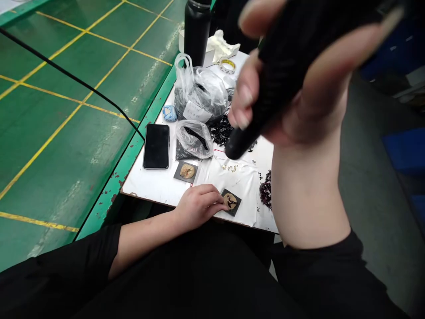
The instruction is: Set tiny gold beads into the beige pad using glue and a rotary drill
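Fingers (245, 94) of right hand (312, 113) wrap black tool (280, 71), those of left hand (199, 201) bunch at dark block (233, 212), grip unclear; I judge weak bracing could skew it.

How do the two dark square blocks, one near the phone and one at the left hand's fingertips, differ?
The block near the phone has no hand on it; the other block is at the left hand's fingertips.
The first's tan mound looks creased, while the second's tan patch bears dark pieces.
Both are dark, squarish and topped with something tan and roundish.
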Demonstrator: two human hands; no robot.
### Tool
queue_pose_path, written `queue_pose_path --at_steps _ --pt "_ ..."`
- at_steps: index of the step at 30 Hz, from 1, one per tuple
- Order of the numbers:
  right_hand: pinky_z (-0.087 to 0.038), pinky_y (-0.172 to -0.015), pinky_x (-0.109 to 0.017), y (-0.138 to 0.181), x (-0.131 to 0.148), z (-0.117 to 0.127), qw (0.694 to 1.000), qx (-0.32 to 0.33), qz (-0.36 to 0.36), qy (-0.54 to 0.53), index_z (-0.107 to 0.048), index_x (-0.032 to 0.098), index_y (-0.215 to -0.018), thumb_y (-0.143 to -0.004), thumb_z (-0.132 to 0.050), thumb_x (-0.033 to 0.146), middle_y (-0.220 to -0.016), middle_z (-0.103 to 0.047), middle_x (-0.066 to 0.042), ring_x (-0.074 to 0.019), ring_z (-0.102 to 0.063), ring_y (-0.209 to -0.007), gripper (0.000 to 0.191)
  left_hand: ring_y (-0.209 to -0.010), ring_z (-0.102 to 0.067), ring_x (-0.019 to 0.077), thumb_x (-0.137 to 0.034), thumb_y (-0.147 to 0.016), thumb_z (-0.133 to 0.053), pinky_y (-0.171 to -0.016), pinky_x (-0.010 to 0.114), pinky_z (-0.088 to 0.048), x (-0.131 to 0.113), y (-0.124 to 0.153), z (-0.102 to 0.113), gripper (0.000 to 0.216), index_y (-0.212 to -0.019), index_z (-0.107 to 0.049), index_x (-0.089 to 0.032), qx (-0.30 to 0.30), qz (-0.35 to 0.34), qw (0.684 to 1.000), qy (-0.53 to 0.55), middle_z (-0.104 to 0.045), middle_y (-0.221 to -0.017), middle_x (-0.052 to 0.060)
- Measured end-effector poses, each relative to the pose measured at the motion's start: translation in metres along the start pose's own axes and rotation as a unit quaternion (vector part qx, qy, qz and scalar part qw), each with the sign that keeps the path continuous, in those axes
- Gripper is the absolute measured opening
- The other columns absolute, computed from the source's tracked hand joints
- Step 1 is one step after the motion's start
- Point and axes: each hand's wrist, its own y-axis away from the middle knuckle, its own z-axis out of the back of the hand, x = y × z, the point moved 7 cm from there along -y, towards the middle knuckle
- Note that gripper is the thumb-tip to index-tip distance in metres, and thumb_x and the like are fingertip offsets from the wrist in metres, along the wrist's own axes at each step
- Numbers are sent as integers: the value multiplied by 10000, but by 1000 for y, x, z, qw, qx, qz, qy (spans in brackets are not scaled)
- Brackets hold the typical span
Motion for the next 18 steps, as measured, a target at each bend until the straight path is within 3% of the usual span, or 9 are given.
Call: queue_pose_path --at_steps 3,6,8,11,14,18 --pt "-488 -481 -305 50 -19 -2 996 -35 -82 -8 -741 234 -1137 -832 -980 594 -712 -671 74 -123 -584 -525 529 -807 -761 145 -418 -1026 -848 -743 233 -596 6 -1 2 270 -951 -774 -169 -19 26 999 30 -784 -919 40" --pt "-582 -571 -348 96 -22 -2 986 -129 -93 40 -754 269 -1155 -841 -996 486 -778 -727 28 -173 -680 -599 452 -794 -757 135 -391 -1015 -864 -729 223 -587 8 -2 1 246 -962 -780 -166 -15 42 998 49 -795 -926 38" --pt "-594 -569 -369 124 -20 -8 977 -190 -75 69 -759 305 -1239 -845 -993 468 -768 -712 23 -184 -659 -570 486 -818 -770 136 -337 -1020 -862 -752 220 -595 7 -3 0 189 -988 -790 -166 -6 42 998 56 -811 -950 40" --pt "-496 -453 -339 158 -10 -15 961 -265 -17 81 -752 372 -1251 -926 -891 583 -663 -574 54 -149 -492 -441 411 -872 -792 150 -279 -1044 -828 -801 231 -614 4 -4 0 112 -1015 -804 -174 -3 26 998 53 -830 -970 42" --pt "-487 -445 -341 175 -5 -18 968 -238 -11 84 -748 414 -1238 -1015 -743 661 -634 -527 50 -158 -475 -429 333 -895 -803 159 -266 -1069 -786 -820 240 -632 2 -4 2 104 -1029 -819 -176 -3 11 999 49 -835 -984 50" --pt "-550 -521 -393 186 -3 -6 981 -168 -63 76 -730 465 -1286 -962 -780 712 -696 -614 29 -194 -563 -507 409 -896 -807 159 -276 -1073 -783 -818 235 -639 2 -3 2 117 -1040 -835 -176 -3 2 999 52 -837 -994 59"
